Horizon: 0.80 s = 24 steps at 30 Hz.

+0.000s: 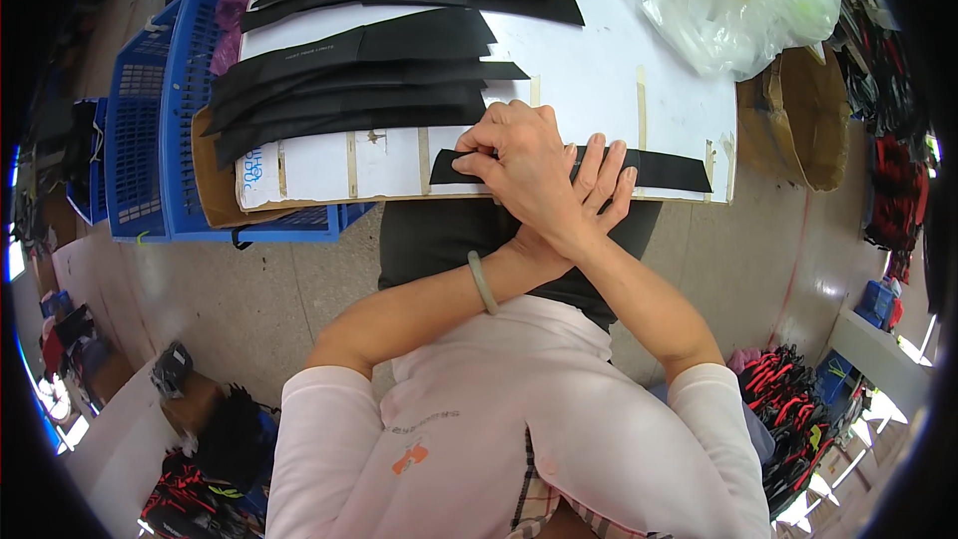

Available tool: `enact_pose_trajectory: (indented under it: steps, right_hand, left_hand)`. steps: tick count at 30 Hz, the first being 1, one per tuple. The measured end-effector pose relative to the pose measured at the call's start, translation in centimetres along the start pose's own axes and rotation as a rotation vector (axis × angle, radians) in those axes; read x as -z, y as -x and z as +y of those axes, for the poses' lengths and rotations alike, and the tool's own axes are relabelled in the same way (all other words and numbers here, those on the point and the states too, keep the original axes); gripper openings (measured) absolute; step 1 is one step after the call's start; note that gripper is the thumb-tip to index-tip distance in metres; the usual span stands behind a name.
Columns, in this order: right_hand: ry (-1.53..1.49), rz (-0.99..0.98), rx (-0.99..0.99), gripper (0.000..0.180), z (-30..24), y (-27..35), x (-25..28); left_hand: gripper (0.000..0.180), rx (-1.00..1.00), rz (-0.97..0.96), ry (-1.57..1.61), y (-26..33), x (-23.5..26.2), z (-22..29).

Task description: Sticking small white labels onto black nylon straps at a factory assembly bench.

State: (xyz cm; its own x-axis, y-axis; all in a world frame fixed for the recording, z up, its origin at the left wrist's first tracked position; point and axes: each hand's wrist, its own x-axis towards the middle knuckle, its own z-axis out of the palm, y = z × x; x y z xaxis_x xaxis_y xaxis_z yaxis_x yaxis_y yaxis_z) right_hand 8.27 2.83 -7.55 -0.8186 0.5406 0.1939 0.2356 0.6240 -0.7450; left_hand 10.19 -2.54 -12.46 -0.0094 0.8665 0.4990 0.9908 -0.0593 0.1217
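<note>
Two crossed hands | right hand (524, 165) grip pinching black strip (659, 170) | left hand (604, 180) flat, spread | white board (599, 80) | blue crates (150, 130)

- The forearms cross at the wrists, in front of the chest.
- The right hand (524, 165) lies on top and reaches over to the left, back of the hand up, fingers curled, thumb and fingertips pinched together at its left edge.
- The left hand (602, 180) lies underneath and points to the right, its fingers (617, 172) straight, spread and pressed flat.
- The left wrist wears a pale green bangle (483, 282).
- Pink sleeves are pushed up above both elbows.
</note>
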Motion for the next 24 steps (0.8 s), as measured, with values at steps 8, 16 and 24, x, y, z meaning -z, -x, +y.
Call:
enact_pose_trajectory:
  steps: [8, 16, 24]
  right_hand:
    - [0.101, -0.014, 0.038, 0.012, 0.9, 0.2, -1.4]
    - [0.051, 0.069, 0.0, 0.009, 0.7, 0.7, -0.5]
    - [0.182, 0.022, 0.087, 0.014, 0.2, -0.3, -1.9]
  left_hand:
    - [0.053, -0.04, -0.116, -0.064, 0.3, 0.6, -0.2]
    - [0.056, -0.093, -0.188, -0.113, -0.2, 0.9, 0.6]
    - [0.056, -0.067, -0.115, -0.109, 0.6, 0.4, -0.7]
